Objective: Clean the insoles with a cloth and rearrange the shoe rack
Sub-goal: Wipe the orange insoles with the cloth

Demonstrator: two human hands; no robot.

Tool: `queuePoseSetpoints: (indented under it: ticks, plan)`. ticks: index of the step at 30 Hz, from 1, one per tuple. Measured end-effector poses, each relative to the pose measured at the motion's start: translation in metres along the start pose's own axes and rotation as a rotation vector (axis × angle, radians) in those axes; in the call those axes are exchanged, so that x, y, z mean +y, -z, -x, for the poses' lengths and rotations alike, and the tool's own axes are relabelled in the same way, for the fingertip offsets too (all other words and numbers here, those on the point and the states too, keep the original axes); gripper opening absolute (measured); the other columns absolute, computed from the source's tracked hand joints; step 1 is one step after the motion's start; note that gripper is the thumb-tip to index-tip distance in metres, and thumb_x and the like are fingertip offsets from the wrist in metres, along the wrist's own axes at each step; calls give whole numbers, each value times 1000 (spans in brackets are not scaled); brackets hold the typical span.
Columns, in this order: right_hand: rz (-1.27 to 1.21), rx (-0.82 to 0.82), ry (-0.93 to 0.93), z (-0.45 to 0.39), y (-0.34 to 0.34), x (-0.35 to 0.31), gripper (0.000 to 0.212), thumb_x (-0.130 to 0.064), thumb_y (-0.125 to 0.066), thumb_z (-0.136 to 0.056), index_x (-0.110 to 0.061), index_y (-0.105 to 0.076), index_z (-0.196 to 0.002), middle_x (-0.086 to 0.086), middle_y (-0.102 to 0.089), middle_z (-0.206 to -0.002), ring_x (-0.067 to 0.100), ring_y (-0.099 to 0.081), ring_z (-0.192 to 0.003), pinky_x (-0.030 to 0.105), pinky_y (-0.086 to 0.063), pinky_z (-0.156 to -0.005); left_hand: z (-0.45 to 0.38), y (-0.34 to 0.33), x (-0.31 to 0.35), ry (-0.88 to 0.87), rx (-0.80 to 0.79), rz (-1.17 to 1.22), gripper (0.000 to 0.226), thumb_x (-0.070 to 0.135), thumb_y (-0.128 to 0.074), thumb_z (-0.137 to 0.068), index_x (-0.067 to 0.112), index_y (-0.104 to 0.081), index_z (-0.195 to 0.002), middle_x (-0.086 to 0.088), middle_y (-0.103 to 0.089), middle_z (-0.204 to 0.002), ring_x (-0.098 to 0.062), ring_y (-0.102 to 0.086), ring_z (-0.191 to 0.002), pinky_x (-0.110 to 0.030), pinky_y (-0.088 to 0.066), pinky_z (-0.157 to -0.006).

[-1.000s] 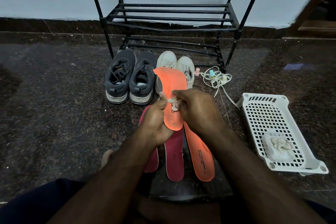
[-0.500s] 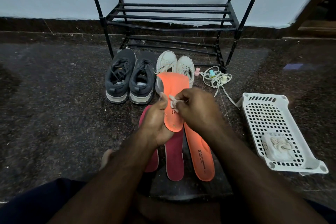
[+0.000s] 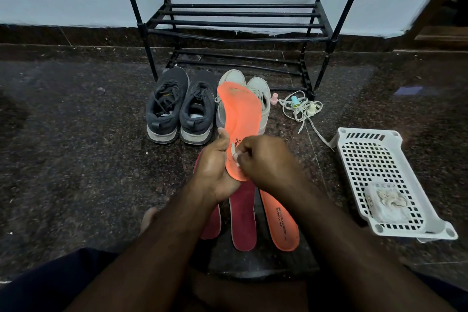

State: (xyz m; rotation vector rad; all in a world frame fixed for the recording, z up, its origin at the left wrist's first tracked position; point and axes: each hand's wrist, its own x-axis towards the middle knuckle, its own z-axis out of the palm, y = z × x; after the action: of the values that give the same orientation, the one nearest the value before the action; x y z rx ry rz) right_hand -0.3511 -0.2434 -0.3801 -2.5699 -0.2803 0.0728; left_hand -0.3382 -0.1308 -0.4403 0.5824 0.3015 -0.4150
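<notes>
Orange foam insole stands upright, its heel gripped by the left hand. The right hand has fingers pinching a small white cloth against it.

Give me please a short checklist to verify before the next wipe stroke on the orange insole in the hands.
1. Held insole is supported: ok, left hand grips its heel end.
2. Cloth is in hand: ok, right hand pinches a small white cloth against the insole.
3. Toe area is clean: not ok, a dark smudge shows near the toe.
4. Other insoles are within reach: ok, second orange insole and two maroon insoles lie on the floor below the hands.
5. Rack has free shelves: ok, both visible shelves are bare.
6. Cloth is damp: cannot tell.
</notes>
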Motion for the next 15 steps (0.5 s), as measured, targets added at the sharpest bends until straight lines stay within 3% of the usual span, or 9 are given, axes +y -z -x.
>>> queuePoseSetpoints:
  ticks: [4, 7, 9, 10, 12, 15]
  plan:
    - [-6, -204, 53, 2, 17, 4, 9, -18, -66, -83, -17, -75, -82, -5, -71, -76, 11, -65, -77, 25, -45, -66, 1, -2, 1, 4, 15, 16, 58, 51, -30, -105, 5, -63, -117, -15, -74, -106, -28, -73, -93, -39, -58, -82]
    - [-253, -84, -24, 2, 17, 2, 10, -14, -68, -79, -20, -75, -83, -9, -71, -67, 0, -65, -65, 23, -53, -66, 2, -5, 2, 41, -43, 18, 61, 52, -36, -101, 0, -63, -113, -20, -73, -98, -30, -68, -92, -42, -49, -86]
    - [-319, 76, -41, 1, 9, -1, 11, -15, -68, -81, -22, -74, -87, -7, -73, -74, 3, -68, -70, 27, -54, -70, 6, -6, 1, 49, -44, 20, 53, 48, -43, -97, 0, -65, -105, -19, -72, -96, -28, -68, -94, -41, -47, -99]
    - [-295, 93, -22, 1, 4, -3, 13, -16, -67, -82, -22, -75, -90, -6, -74, -79, 7, -68, -75, 28, -53, -71, 5, -4, -1, 41, -4, 5, 53, 49, -44, -96, 2, -69, -96, -17, -72, -91, -26, -69, -92, -39, -48, -98]
    - [-195, 34, 55, 3, -3, -5, 15, -18, -66, -84, -20, -77, -93, -2, -74, -87, 12, -66, -82, 30, -49, -73, 5, -4, -3, 26, 4, -1, 69, 58, -36, -98, 4, -75, -79, -14, -72, -83, -24, -73, -83, -37, -55, -86]
    - [-85, -90, 135, 6, -2, -7, 15, -18, -65, -83, -20, -76, -93, 0, -72, -89, 14, -62, -86, 28, -44, -73, 4, -6, 1, -1, 59, -16, 70, 64, -34, -98, 6, -71, -86, -12, -73, -81, -25, -74, -77, -39, -52, -82]
